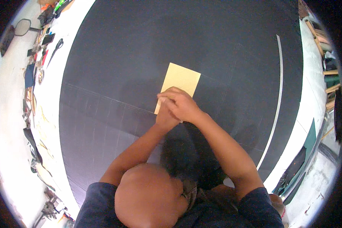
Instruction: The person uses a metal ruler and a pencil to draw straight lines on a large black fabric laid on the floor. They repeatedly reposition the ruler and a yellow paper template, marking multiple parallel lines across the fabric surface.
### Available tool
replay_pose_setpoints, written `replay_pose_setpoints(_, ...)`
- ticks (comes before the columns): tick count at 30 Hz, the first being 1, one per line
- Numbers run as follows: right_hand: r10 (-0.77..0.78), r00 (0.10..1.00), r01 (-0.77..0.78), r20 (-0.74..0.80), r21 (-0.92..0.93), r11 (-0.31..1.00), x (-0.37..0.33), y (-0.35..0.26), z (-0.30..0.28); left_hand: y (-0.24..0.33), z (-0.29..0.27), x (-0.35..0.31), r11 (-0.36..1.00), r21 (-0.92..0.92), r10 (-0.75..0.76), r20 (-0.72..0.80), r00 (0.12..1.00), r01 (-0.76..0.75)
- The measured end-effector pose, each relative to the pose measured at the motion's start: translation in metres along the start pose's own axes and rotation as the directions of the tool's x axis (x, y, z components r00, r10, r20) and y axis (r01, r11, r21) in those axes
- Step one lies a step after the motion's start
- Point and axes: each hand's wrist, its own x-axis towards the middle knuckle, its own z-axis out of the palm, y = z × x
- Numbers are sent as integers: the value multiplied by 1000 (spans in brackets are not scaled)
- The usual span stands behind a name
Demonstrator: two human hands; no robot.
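Note:
A pale yellow rectangular sheet (181, 78) lies tilted on a broad spread of dark fabric (121, 49). Over its lower part both hands meet and overlap. My right hand (184, 106) crosses above the left, its fingers bent together near the sheet's left edge; a small pale thing may be in them, too blurred to name. My left hand (167, 118) is at the sheet's lower end, its fingers mostly hidden under the right hand. Thin pale lines run across the fabric beside the sheet.
A long narrow white strip (281, 76) lies on the fabric at the right. Along the left, black-handled scissors (58, 46) lie on the white table border (68, 34), with assorted tools and scraps farther left. Rolled materials (331, 89) stand beyond the right edge.

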Motion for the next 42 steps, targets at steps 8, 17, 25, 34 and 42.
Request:
replay_pose_setpoints(8,9,979,36,204,-213,976,18,6,45,-8,15,-12,963,-232,-142,7,990,140)
replay_pose_setpoints(17,-18,952,107,306,-278,955,16,23,48,-15,20,-14,942,-284,-184,18,983,181)
replay_pose_setpoints(25,40,963,65,267,-373,926,11,-9,32,-17,28,-21,907,-346,-246,29,969,241)
replay_pose_setpoints(34,67,980,3,185,-351,936,71,20,-14,4,4,-6,963,249,-121,48,991,106)
replay_pose_setpoints(42,72,997,-79,-34,-296,952,104,37,-54,15,-4,0,954,292,-62,-19,998,65)
